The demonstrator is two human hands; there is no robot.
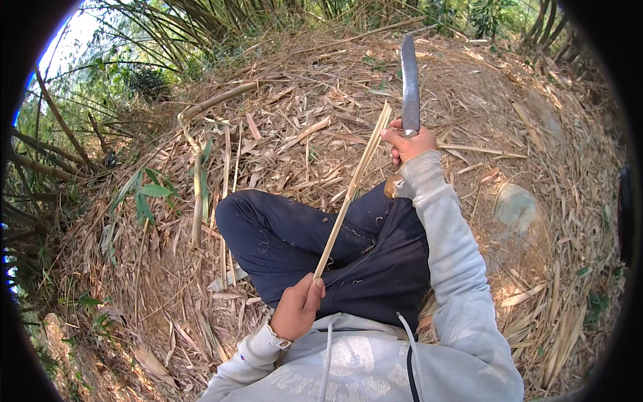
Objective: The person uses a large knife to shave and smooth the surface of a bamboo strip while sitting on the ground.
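The left hand (pixel 299 307) is gripping a long, tan, split-bamboo strip (pixel 351 191), slanting over the dark-trousered legs (pixel 264 224) to the far right; the right hand (pixel 412 145) is holding a curved, grey metal knife (pixel 410 84). Keeping its edge off the legs seems safest.

The split bamboo strip (pixel 352 191) is straw-yellow with lengthwise streaks; the machete (pixel 410 84) has a steel-grey blade. Navy trousers (pixel 268 228), pale grey hoodie (pixel 459 281) with patchy whitish print, tan-brown leaf litter (pixel 284 117), green leaves (pixel 156 191).
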